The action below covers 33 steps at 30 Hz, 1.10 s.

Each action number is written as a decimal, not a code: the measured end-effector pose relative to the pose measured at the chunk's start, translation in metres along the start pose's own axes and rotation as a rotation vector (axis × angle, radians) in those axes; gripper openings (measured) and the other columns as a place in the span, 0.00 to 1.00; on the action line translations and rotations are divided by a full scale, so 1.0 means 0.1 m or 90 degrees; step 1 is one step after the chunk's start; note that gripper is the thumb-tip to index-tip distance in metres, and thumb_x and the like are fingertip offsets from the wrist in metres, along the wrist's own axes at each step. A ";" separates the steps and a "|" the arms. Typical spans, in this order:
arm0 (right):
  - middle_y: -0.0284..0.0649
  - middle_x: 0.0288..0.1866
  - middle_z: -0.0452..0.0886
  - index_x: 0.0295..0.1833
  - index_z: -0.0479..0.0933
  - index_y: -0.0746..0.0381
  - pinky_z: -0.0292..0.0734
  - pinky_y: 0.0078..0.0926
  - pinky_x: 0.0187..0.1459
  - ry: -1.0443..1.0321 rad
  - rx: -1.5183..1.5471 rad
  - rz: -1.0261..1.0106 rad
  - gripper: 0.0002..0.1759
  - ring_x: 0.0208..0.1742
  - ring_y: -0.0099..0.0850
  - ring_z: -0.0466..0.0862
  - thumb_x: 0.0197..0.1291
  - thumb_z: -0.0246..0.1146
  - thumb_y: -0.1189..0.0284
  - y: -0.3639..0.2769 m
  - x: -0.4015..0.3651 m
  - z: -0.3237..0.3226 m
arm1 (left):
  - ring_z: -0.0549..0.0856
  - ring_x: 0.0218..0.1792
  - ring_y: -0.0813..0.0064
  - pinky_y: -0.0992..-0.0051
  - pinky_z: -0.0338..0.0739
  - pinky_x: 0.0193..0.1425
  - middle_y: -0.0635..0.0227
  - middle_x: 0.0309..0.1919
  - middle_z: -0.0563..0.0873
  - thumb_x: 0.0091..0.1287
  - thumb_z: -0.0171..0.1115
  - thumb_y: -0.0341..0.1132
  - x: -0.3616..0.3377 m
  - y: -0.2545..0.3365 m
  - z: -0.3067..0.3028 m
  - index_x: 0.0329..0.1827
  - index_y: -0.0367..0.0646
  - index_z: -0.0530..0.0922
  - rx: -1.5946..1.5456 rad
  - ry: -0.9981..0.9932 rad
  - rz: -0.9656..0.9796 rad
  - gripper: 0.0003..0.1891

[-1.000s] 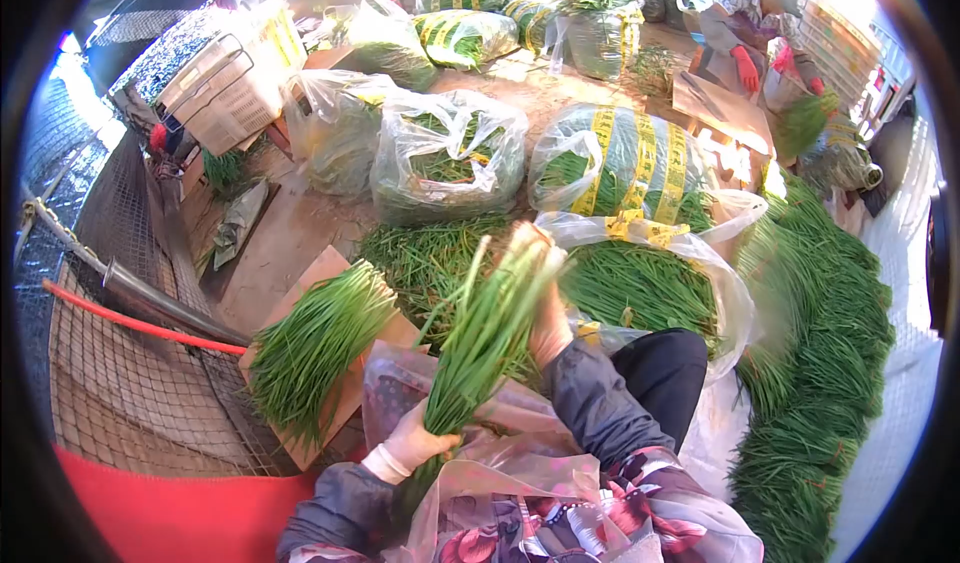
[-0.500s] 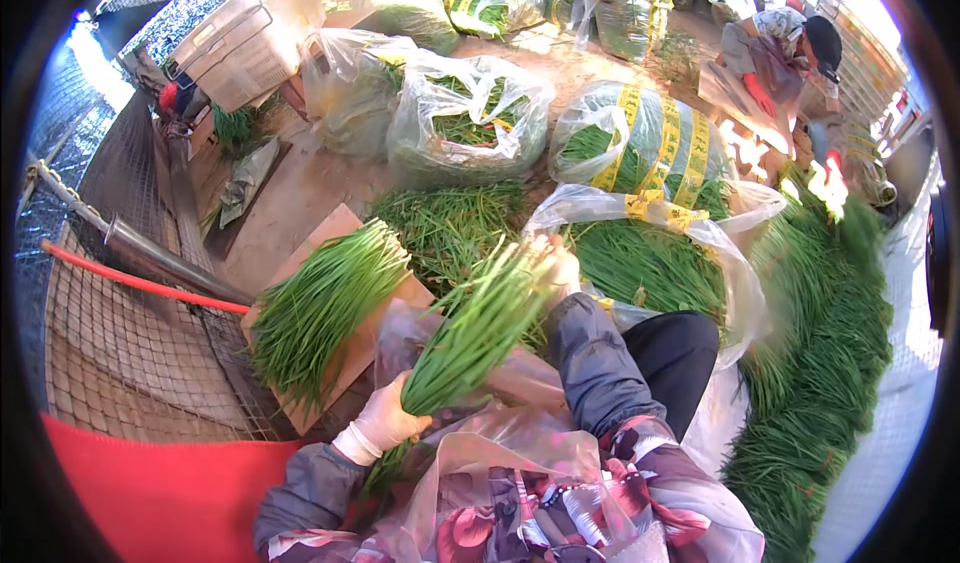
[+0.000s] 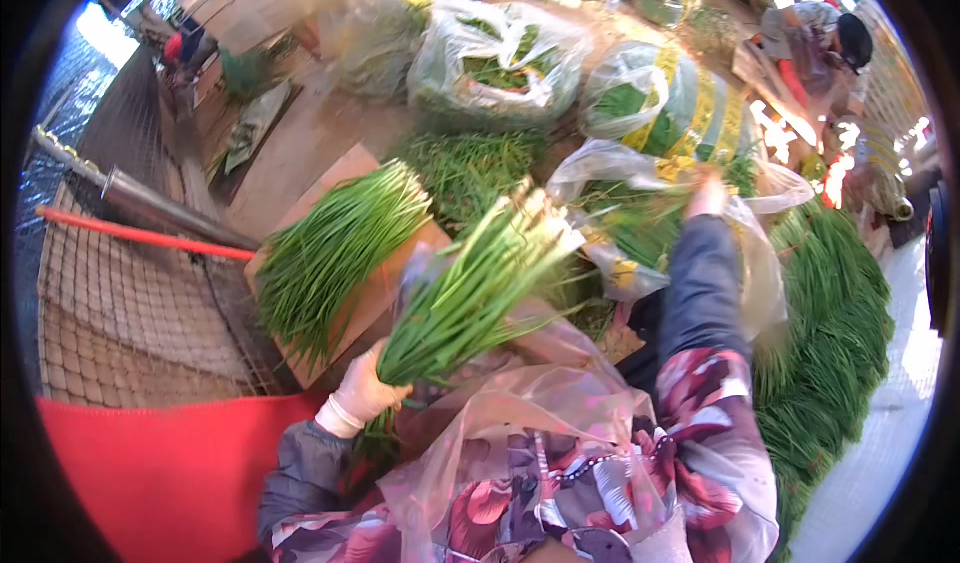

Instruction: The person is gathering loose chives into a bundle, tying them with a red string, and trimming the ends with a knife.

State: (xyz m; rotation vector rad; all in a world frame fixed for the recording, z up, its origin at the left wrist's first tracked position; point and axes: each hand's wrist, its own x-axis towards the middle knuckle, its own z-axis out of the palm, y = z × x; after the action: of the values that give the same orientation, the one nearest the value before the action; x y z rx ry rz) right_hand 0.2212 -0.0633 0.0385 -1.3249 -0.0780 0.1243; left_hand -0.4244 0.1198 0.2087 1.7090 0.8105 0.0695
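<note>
My left hand [image 3: 366, 388], in a pale glove, is closed around the lower leafy part of a bunch of garlic chives [image 3: 480, 283]. The pale stem ends fan out up and to the right. My right hand [image 3: 708, 197] is stretched forward over an open plastic bag [image 3: 598, 163] of loose chives, its fingers smeared by motion. On a board [image 3: 350, 168] at the left rests a neat pile of chives [image 3: 345, 248], white ends pointing away from me. Loose greens [image 3: 470, 178] lie just beyond the board.
Filled clear bags [image 3: 500, 58], some with yellow printed tape, stand beyond. A long heap of chives [image 3: 825, 333] runs down my right side. At left are a metal pipe [image 3: 165, 203], a red rod [image 3: 150, 235] and netting. A person [image 3: 810, 43] works at the far right.
My right hand has left the stem ends of the bunch and moved right and forward over the open bag. My left hand still holds the bunch. The view has shifted.
</note>
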 end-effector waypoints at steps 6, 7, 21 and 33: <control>0.27 0.27 0.72 0.58 0.78 0.56 0.66 0.18 0.27 -0.524 -0.319 0.101 0.21 0.26 0.22 0.72 0.62 0.64 0.59 -1.43 -1.79 1.23 | 0.88 0.42 0.62 0.67 0.81 0.48 0.59 0.45 0.87 0.56 0.69 0.29 0.20 -0.19 -0.01 0.62 0.42 0.72 0.117 0.126 0.047 0.28; 0.33 0.38 0.81 0.63 0.75 0.60 0.73 0.23 0.33 -0.796 -0.559 -0.155 0.26 0.33 0.23 0.77 0.58 0.65 0.67 -0.92 -1.86 1.27 | 0.88 0.42 0.62 0.67 0.81 0.48 0.59 0.45 0.87 0.56 0.69 0.29 0.23 -0.16 0.03 0.62 0.42 0.72 0.118 0.128 0.047 0.28; 0.30 0.23 0.78 0.49 0.78 0.60 0.54 0.15 0.15 -0.625 -0.142 0.483 0.21 0.13 0.15 0.62 0.66 0.62 0.53 -0.63 -2.54 1.17 | 0.85 0.38 0.49 0.59 0.80 0.40 0.53 0.36 0.86 0.58 0.69 0.36 0.24 -0.25 0.22 0.63 0.49 0.72 0.386 0.274 0.146 0.28; 0.25 0.24 0.71 0.42 0.77 0.56 0.65 0.15 0.20 -0.109 0.097 0.183 0.12 0.18 0.13 0.62 0.67 0.63 0.59 -0.54 -1.46 0.75 | 0.85 0.41 0.49 0.61 0.81 0.42 0.52 0.41 0.86 0.55 0.71 0.36 0.22 -0.33 0.27 0.68 0.49 0.68 0.373 0.283 0.130 0.35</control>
State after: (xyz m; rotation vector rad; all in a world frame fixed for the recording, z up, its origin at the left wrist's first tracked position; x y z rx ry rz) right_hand 0.0698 -0.0235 0.1108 -1.1647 -0.0222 0.4788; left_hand -0.4116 0.1116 0.1639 2.3777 1.0441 0.3951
